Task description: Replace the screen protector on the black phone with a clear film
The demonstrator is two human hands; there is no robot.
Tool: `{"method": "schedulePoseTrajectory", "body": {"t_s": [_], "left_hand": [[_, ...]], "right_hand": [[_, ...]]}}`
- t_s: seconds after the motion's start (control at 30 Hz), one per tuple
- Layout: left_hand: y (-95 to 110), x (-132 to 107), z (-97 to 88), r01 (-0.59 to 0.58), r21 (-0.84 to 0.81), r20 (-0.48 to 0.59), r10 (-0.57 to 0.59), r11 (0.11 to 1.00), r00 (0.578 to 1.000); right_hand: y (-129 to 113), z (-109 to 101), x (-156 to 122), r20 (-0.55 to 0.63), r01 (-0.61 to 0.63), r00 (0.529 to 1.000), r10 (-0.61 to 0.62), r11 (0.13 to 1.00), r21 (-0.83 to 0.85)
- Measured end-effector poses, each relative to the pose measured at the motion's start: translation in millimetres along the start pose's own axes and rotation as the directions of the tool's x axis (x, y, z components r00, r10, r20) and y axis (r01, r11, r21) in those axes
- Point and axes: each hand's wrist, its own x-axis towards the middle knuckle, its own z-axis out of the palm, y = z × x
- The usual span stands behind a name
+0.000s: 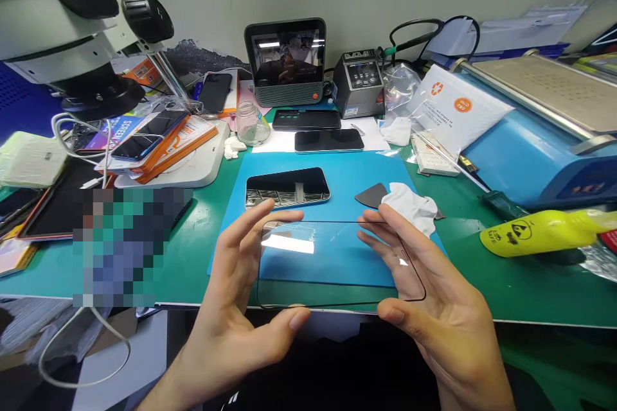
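Observation:
Between my two hands a clear glass screen protector [337,263] with a thin black border is held by its edges, tilted above the front edge of the bench. My left hand [250,295] grips its left end, thumb on the lower edge and fingers on the upper one. On the right end, my right hand [434,295] pinches it the same way. Just beyond, a phone [288,186] with a dark, reflective screen lies on the blue mat [337,164]. A dark triangular piece [371,195] and a crumpled white cloth [412,207] lie to the right of that phone.
Behind the mat are another phone [329,140], a black case [306,119], a glass jar [252,125] and a display device [285,64]. A microscope [77,32] overhangs the left side. At right are a yellow bottle [535,233] and a blue machine [535,154].

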Motion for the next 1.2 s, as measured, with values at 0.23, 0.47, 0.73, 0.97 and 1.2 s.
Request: {"method": "schedulePoseTrajectory", "body": {"t_s": [0.23,0.47,0.73,0.97,1.2], "left_hand": [[-8.7,4.2,-5.6,-0.049,0.008,0.064,0.049,0.999,0.997],[-10.1,1.4,-13.8,-0.004,0.008,0.104,0.003,1.000,0.995],[-10.7,-4.4,-25.8,0.035,0.081,0.136,-0.045,0.996,0.990],[-13.3,-6.5,-34.5,0.093,0.189,0.163,-0.124,0.978,0.979],[-5.9,1.7,-29.8,0.122,0.215,0.097,-0.145,0.969,0.985]], "right_hand": [[-0.8,1.5,-0.1,-0.007,0.039,0.999,-0.039,0.997,-0.061],[0.9,2.7,1.6,-0.023,0.045,0.999,-0.047,0.995,-0.085],[0.2,5.0,0.2,-0.016,0.060,0.998,-0.062,0.993,-0.097],[-1.1,7.5,-2.3,0.003,0.042,0.999,-0.042,0.986,-0.158],[-0.5,7.0,-1.6,0.017,0.001,1.000,0.003,0.972,-0.235]]}}
